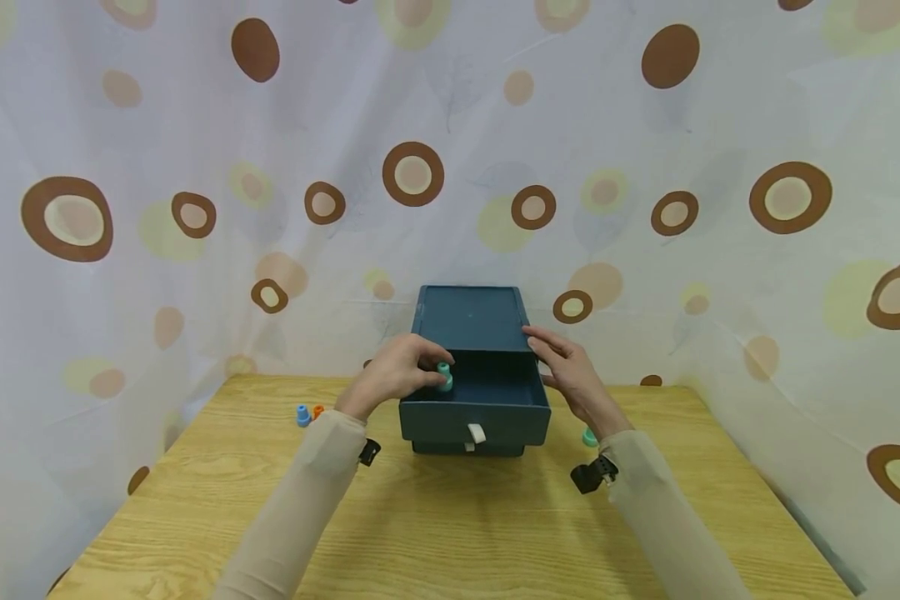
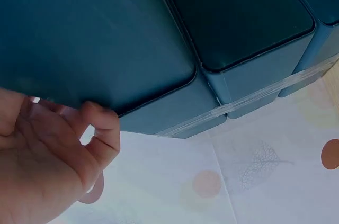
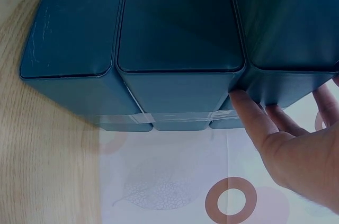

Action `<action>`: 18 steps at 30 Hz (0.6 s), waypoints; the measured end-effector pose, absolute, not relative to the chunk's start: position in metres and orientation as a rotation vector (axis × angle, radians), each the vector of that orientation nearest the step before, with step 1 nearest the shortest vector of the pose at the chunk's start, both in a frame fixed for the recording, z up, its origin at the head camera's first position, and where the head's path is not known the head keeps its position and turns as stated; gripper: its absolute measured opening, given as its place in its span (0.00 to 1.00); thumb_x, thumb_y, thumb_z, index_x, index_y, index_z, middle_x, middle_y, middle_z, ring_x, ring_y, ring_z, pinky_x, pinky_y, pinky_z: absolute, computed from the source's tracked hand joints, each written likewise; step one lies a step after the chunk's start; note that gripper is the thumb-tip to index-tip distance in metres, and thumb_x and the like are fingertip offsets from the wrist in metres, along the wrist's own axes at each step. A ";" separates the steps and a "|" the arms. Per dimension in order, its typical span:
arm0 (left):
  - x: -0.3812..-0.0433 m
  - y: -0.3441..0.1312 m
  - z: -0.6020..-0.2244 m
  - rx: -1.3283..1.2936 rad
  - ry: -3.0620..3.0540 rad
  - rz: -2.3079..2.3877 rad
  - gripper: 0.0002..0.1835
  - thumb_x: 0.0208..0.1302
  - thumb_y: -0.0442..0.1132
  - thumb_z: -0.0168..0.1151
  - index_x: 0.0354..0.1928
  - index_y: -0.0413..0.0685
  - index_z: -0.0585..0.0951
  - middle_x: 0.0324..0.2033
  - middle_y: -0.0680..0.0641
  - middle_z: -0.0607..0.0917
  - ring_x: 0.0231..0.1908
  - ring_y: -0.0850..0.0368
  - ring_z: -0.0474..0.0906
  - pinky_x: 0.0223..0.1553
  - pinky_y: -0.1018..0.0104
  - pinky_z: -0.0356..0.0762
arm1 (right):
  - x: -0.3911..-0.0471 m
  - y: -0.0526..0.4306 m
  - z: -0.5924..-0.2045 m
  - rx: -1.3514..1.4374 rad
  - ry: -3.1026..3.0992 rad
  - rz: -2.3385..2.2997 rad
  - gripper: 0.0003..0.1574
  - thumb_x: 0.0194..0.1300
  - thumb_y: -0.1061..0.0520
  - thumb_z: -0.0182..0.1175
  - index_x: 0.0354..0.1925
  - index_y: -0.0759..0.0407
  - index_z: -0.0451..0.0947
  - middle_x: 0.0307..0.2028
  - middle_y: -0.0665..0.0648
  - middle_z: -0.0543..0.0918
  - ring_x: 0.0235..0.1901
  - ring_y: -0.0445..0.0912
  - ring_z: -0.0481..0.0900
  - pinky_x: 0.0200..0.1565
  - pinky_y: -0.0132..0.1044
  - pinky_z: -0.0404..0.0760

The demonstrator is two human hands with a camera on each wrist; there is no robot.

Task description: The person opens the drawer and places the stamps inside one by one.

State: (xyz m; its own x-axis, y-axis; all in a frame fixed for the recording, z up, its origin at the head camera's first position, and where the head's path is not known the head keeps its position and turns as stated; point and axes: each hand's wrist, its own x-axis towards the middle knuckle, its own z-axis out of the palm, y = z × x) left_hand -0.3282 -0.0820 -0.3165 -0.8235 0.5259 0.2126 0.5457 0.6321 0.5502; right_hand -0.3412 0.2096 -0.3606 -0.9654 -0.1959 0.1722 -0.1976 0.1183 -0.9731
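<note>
Two-handed, pinches a teal peg [image 1: 445, 380] in left hand [image 1: 401, 369] over the pulled-out drawer [image 1: 438, 422]. Touches the cabinet [image 1: 470, 318] with relaxed right hand [image 1: 572, 376]

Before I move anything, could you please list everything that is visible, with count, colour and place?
patterned cloth: 1, white with coloured shapes, behind
table: 1, light wood, foreground
drawer cabinet: 1, dark blue, on the table
open drawer: 1, dark blue, pulled out from the cabinet
pull tabs: 2, white, on the drawer fronts
tape: count unclear, transparent, on the cabinet's sides
teal piece: 1, teal, at the open drawer's left part
blue piece: 1, blue, table's left
orange piece: at least 1, orange, beside the blue piece
green piece: 1, green, right of the cabinet
sleeves: 2, beige, forearms
wrist devices: 2, black, at the cuffs
left grip: 1, bare, holding the teal piece
right grip: 1, bare, at the cabinet's right side
</note>
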 end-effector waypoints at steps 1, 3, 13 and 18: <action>-0.328 -0.082 -0.317 -0.915 -2.808 -0.970 0.16 0.63 0.36 0.67 0.54 0.45 0.84 0.40 0.50 0.89 0.40 0.59 0.84 0.46 0.62 0.82 | -0.341 0.210 -0.361 0.419 -2.349 2.041 0.34 0.75 0.41 0.50 0.73 0.51 0.62 0.76 0.59 0.55 0.76 0.59 0.49 0.68 0.64 0.59; -0.329 -0.080 -0.317 -0.903 -2.807 -0.974 0.17 0.62 0.36 0.68 0.53 0.45 0.85 0.40 0.50 0.89 0.40 0.59 0.84 0.45 0.63 0.82 | -0.342 0.210 -0.361 0.428 -2.347 2.039 0.35 0.75 0.42 0.50 0.73 0.52 0.62 0.76 0.59 0.55 0.76 0.59 0.49 0.68 0.64 0.59; -0.331 -0.079 -0.319 -0.909 -2.798 -1.003 0.18 0.60 0.36 0.70 0.53 0.43 0.84 0.43 0.47 0.89 0.43 0.56 0.86 0.46 0.63 0.83 | -0.344 0.211 -0.362 0.448 -2.345 2.029 0.35 0.74 0.41 0.51 0.73 0.52 0.62 0.76 0.59 0.55 0.76 0.59 0.49 0.68 0.65 0.59; -0.330 -0.082 -0.319 -0.946 -2.794 -1.042 0.19 0.60 0.36 0.70 0.54 0.42 0.83 0.45 0.46 0.88 0.44 0.55 0.86 0.47 0.63 0.83 | -0.344 0.211 -0.363 0.459 -2.348 2.022 0.35 0.75 0.41 0.50 0.73 0.52 0.62 0.76 0.59 0.55 0.76 0.59 0.49 0.68 0.65 0.59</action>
